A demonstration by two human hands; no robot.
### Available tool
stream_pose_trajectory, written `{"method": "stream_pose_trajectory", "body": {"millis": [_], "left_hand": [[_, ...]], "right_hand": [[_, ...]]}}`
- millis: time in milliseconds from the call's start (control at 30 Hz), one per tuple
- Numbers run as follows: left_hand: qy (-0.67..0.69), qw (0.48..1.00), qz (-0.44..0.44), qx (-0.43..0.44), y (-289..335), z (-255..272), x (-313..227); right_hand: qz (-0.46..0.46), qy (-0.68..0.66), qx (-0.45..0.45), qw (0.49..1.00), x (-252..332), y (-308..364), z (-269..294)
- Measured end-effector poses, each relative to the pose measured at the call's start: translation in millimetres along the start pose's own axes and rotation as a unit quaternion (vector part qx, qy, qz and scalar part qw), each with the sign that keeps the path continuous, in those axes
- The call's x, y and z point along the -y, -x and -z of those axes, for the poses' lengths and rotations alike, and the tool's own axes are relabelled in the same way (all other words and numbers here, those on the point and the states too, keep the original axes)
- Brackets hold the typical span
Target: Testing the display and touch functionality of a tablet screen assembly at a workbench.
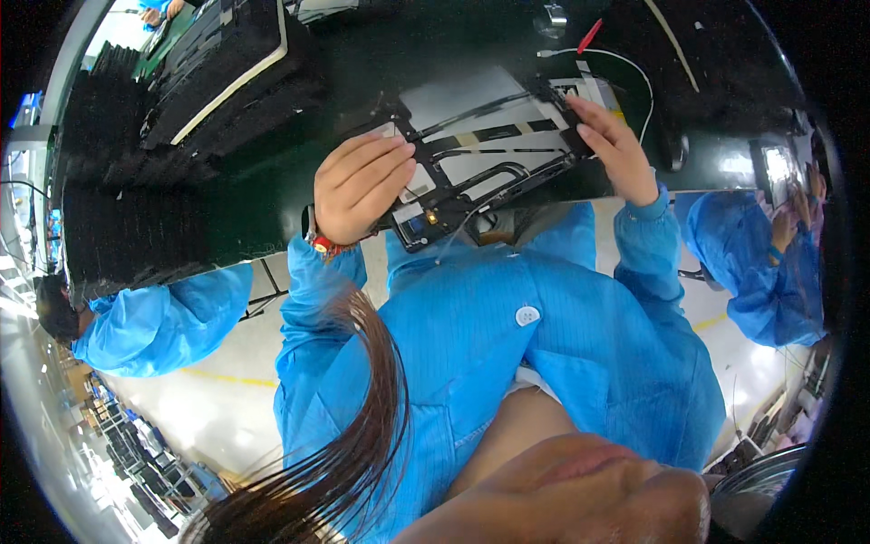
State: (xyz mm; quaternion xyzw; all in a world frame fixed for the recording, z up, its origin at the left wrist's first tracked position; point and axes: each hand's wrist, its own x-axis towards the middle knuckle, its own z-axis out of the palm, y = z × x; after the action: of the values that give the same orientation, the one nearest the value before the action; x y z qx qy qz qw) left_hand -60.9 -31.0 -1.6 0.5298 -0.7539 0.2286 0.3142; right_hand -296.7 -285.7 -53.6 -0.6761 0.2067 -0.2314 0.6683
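Before me, tilted with its right end farther away, is a flat black frame (497, 136) with open gaps, dark strips and thin wires. A small blue circuit board (410, 213) sits at its near left corner, and a thin grey cable (464, 225) hangs over the near edge. My left hand (362, 186) lies over the frame's left end, fingers together and bent onto it; its thumb is hidden. At the far right end, my right hand (621, 150) pinches the frame's corner between thumb and fingers.
Tall stacks of black sheets (127, 208) and black padded pieces (227, 95) stand at left. Behind the right hand lie a white cable (625, 59), a red pointed item (590, 36) and a shiny metal piece (551, 20). Blue-clad co-workers sit left (168, 326) and right (748, 263).
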Motion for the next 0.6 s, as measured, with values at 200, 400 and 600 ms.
{"method": "stream_pose_trajectory", "body": {"millis": [200,400,600], "left_hand": [[-0.043,0.996,-0.076,0.034,-11,9,-8],[-0.035,0.992,-0.114,0.042,-12,12,-16],[-0.035,0.993,-0.104,0.040,-9,12,-16]], "right_hand": [[0.294,0.396,0.200,0.846,59,-19,-18],[0.252,0.360,0.311,0.843,68,-26,-38],[0.149,0.331,0.343,0.867,66,-28,-47]]}}
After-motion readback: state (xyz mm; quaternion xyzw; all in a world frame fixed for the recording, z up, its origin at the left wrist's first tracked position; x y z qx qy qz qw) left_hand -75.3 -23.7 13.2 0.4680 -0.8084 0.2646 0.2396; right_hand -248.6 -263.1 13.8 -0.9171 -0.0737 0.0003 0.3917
